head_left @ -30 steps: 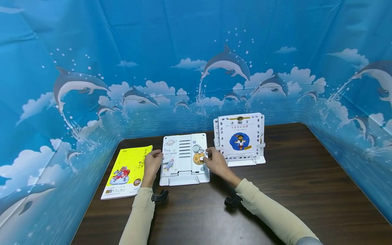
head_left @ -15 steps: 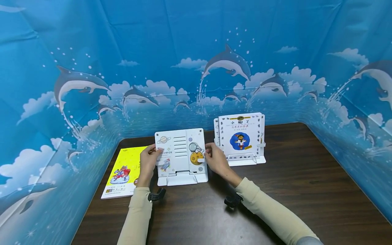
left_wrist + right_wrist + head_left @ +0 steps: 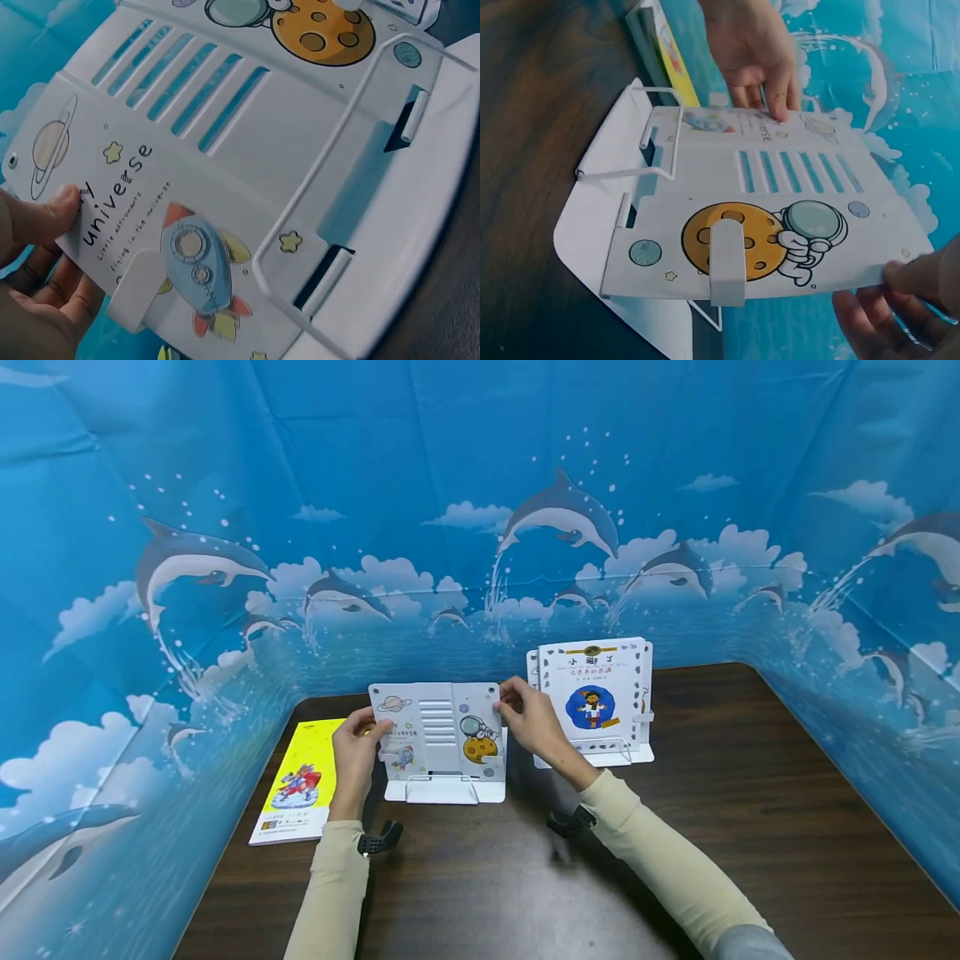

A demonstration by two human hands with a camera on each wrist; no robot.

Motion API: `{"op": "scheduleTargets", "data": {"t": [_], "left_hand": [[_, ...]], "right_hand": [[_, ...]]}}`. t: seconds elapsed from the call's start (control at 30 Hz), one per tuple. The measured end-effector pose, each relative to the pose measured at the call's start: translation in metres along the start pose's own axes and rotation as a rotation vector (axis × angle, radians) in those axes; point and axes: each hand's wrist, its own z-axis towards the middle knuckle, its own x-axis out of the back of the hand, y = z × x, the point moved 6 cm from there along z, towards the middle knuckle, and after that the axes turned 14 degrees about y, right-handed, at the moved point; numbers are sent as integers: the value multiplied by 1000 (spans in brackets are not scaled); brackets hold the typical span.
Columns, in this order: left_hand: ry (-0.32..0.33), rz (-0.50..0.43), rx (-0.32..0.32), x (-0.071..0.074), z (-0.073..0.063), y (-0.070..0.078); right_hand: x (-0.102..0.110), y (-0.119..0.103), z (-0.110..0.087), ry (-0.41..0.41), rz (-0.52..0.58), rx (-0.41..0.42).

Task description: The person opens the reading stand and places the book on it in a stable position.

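A white book stand [image 3: 437, 727], printed with a rocket, an astronaut and a yellow moon, stands with its back panel tilted up from its base. My left hand [image 3: 356, 752] pinches the panel's left edge, thumb on the front by the lettering and fingers behind. On the other side my right hand [image 3: 531, 717] pinches the panel's upper right edge, its thumb [image 3: 915, 276] on the front face. A wire page holder [image 3: 300, 202] crosses the panel's lower front in the left wrist view. White side clips [image 3: 727, 259] sit on the panel's edges.
A yellow book [image 3: 296, 785] lies flat at the left, partly behind my left hand. To the right, a second stand [image 3: 647, 752] holds a white picture book [image 3: 590, 693]. A blue dolphin curtain [image 3: 450, 527] rises behind the dark wooden table [image 3: 480, 885].
The stand's back panel has lifted from lying low to a raised tilt. Both hands have moved with it; my right hand has shifted up to the panel's upper right edge.
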Motion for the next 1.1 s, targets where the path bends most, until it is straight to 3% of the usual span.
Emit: {"op": "scheduleTargets", "data": {"t": [0.23, 0.4, 0.57, 0.77, 0.93, 1.1], "left_hand": [[-12, -39, -18, 2, -1, 1], [26, -60, -60, 4, 2, 4], [51, -51, -78, 6, 7, 3], [56, -15, -90, 8, 18, 2], [-4, -43, -101, 6, 32, 0], [-49, -52, -82, 4, 44, -2]], "right_hand": [[4, -2, -2, 28, -15, 38], [4, -5, -8, 55, -1, 65], [1, -11, -21, 53, 18, 91], [-10, -29, -44, 43, 78, 180], [-25, -47, -62, -12, 124, 241], [-45, -61, -75, -125, 131, 283]]}}
